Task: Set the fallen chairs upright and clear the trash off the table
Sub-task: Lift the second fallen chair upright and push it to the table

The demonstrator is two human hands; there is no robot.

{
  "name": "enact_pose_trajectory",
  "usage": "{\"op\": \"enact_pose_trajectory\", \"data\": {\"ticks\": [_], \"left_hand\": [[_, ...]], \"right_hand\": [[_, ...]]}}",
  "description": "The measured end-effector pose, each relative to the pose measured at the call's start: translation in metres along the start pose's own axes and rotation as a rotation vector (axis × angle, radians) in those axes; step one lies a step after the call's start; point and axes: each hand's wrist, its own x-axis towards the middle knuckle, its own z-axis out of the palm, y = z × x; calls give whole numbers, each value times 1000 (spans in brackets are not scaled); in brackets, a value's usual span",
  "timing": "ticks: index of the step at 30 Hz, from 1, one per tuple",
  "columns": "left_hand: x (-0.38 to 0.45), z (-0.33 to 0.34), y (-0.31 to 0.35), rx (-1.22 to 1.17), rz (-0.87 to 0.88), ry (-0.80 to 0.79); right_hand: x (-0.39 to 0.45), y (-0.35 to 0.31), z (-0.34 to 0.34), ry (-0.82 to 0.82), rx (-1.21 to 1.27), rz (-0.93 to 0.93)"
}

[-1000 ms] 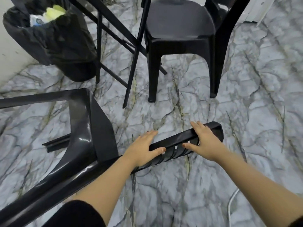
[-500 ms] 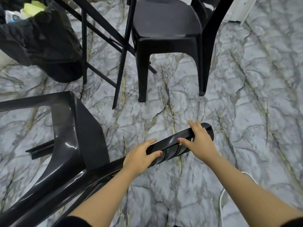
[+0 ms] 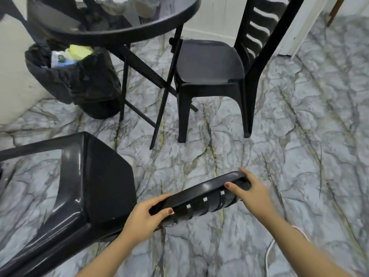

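A black plastic fallen chair (image 3: 95, 186) lies on its side on the marble floor at lower left, its seat facing right. Its slatted backrest (image 3: 201, 198) points toward me, raised off the floor. My left hand (image 3: 147, 214) grips the backrest's near end, thumb over the top edge. My right hand (image 3: 253, 193) grips its far top corner. A round black table (image 3: 159, 27) stands at the top; pale crumpled trash (image 3: 119, 5) shows on it, blurred. A second black chair (image 3: 211, 68) stands upright beside the table.
A bin lined with a black bag (image 3: 79, 80), holding yellow and white rubbish, sits under the table's left side by the wall. The table's folding legs (image 3: 165, 92) cross between bin and upright chair. A white cable (image 3: 269, 250) lies on the floor at lower right.
Both hands have closed tighter on the backrest and lifted it off the floor. My view has tilted up, so the tabletop and the upright chair's back now show.
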Motion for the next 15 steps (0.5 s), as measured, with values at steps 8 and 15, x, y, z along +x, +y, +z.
{"op": "enact_pose_trajectory", "data": {"ticks": [8,15], "left_hand": [[-87,-84,25,-9,-30,100],[-143,-138,92,-4,78,140]], "right_hand": [[-75,-111,29,43,273,-131],[-145,-195,67,50,208,-251]]}}
